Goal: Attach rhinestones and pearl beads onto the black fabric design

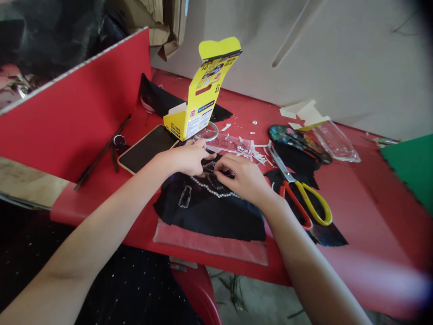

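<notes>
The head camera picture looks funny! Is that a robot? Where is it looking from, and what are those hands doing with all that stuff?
No robot here, just a person with two bare hands. The camera sits on their head, so you look forward and down, almost as they do. There is only this one view.

The left hand and right hand are close together over a piece of black cloth. A string of shiny beads curves across the cloth, just below the fingers. The right hand's fingers are bent together, but what is in either grip is too hidden to tell.

On the red table, a yellow box stands behind the left hand, and scissors with red and yellow handles lie beyond the right hand.
</notes>
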Motion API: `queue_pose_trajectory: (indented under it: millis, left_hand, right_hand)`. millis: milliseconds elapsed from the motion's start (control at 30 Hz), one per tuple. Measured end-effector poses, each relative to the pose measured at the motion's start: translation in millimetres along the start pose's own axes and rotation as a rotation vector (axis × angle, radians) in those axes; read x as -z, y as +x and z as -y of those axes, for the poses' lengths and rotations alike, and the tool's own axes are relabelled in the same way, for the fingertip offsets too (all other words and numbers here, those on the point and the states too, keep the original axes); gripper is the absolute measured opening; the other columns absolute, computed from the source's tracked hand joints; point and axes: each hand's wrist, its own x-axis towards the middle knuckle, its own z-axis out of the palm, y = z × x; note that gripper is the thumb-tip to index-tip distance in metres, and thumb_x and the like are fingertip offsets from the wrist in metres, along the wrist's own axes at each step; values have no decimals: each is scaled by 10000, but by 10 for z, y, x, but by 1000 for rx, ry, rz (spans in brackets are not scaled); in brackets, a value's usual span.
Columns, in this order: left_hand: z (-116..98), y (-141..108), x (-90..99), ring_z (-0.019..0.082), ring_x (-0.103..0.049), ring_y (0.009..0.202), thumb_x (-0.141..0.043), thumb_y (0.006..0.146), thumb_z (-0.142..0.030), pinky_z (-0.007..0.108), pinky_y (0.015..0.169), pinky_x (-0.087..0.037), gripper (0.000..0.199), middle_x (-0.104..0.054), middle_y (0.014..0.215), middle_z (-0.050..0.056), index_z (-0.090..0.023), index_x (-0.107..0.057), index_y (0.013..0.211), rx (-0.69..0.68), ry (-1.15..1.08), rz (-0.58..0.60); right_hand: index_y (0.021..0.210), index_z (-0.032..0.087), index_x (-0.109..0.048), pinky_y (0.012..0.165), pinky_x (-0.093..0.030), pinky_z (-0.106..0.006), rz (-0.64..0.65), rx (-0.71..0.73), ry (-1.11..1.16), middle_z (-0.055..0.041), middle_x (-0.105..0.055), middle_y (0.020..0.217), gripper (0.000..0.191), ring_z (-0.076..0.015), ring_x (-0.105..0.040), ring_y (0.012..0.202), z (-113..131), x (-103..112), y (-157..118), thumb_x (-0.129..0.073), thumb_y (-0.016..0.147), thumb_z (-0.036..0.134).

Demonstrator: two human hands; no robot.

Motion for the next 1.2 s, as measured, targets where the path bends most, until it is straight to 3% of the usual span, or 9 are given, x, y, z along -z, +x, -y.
queue_pose_trajectory:
  millis: [233,467,700,1033,1200]
  left_hand:
    - [-65,-27,26,323,-395,1216,-626,744,-379,411,980,-413,664,-347,1416,161,-146,-505,1353,76,51,-6]
    - [-9,4,6,320,-368,1232,-621,747,-419,418,1017,-372,697,-325,1438,108,-281,-463,1411,19,73,-5]
    - [-19,-1,19,338,-364,1242,-617,748,-411,411,1022,-360,721,-331,1437,128,-253,-447,1431,34,89,2]
    - [2,7,4,339,-369,1226,-618,738,-426,443,1019,-361,710,-335,1428,119,-284,-463,1416,24,71,-9]
    - [25,21,-7,353,-350,1257,-623,738,-394,447,1014,-363,704,-298,1461,116,-304,-459,1416,10,48,-8]
  right_hand:
    - [813,194,-581,602,-358,-245,0,18,-103,-26,-646,877,59,-154,-589,775,2,-35,0,-531,846,189]
    - [813,196,-560,620,-373,-254,6,18,-70,-31,-629,856,48,-162,-575,775,-45,-25,-7,-520,836,183]
    - [820,198,-556,696,-428,-287,12,49,9,-43,-624,859,79,-170,-568,783,-72,-4,-11,-496,871,201]
    - [821,193,-565,629,-388,-261,4,84,-127,-47,-631,867,76,-177,-570,805,-28,-41,5,-502,859,172]
    - [815,192,-539,631,-390,-262,6,46,-49,-45,-614,860,52,-169,-565,774,-48,-35,-1,-503,846,172]
